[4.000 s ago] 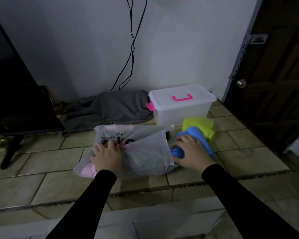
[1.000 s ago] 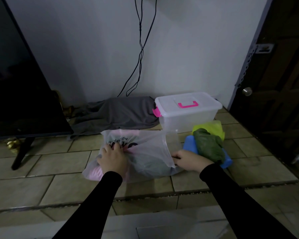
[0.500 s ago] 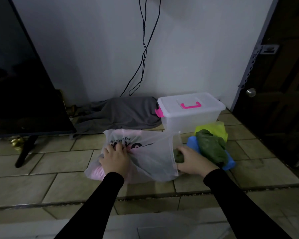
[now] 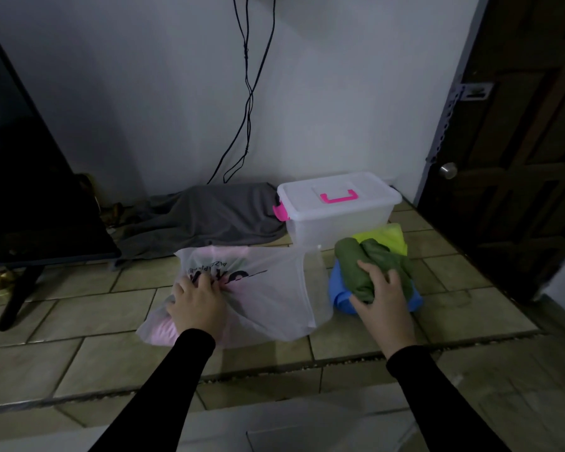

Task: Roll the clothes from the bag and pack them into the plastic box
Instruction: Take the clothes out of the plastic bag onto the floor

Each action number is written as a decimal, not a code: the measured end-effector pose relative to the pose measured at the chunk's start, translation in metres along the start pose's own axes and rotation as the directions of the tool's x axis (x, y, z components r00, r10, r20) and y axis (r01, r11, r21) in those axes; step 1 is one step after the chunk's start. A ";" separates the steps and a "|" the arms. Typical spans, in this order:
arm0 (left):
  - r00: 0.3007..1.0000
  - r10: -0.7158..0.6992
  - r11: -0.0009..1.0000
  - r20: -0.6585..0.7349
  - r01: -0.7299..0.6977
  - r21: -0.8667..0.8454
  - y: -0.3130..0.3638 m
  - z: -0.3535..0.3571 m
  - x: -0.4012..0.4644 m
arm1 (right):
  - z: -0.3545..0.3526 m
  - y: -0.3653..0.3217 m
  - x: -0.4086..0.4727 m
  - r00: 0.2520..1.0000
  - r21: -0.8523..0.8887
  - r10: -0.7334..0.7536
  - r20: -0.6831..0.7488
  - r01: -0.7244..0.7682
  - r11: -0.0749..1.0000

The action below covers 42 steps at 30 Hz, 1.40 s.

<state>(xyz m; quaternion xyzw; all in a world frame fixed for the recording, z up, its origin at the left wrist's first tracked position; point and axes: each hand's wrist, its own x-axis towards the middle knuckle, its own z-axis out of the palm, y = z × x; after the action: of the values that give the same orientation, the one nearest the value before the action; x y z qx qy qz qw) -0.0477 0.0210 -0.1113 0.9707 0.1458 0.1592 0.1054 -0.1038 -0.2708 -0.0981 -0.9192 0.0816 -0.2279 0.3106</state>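
The left hand (image 4: pixel 196 305) bunches the plastic bag (image 4: pixel 265 295) flat on the floor, while the right hand (image 4: pixel 380 295), fingers curled, sets a dark green garment (image 4: pixel 362 265) on the blue one (image 4: pixel 338 288). Best release it squarely so the pile beside the closed box (image 4: pixel 336 207) stays put.

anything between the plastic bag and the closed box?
Head view: only bare floor tile separates the plastic bag from the plastic box; the clothes pile sits off to the right.
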 end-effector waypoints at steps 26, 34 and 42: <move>0.993 -0.058 0.962 0.098 0.082 -0.261 -0.015 -0.026 0.023 | 0.009 -0.094 0.048 0.865 -0.025 0.198 0.461 -0.211 0.977; 0.876 -0.325 0.833 0.355 0.443 -0.332 -0.025 -0.036 0.035 | 0.010 -0.099 0.064 0.892 -0.042 0.194 0.409 -0.194 0.980; 0.917 -0.312 0.634 0.249 0.396 -0.665 -0.017 -0.062 0.040 | 0.026 -0.085 0.071 0.889 0.258 0.328 0.319 -0.414 0.873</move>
<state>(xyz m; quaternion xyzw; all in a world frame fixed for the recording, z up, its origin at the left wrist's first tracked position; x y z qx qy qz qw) -0.0368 0.0591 -0.0474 0.8158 0.2555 0.1247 0.5036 -0.0284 -0.2104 -0.0384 -0.8455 0.1779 -0.0486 0.5012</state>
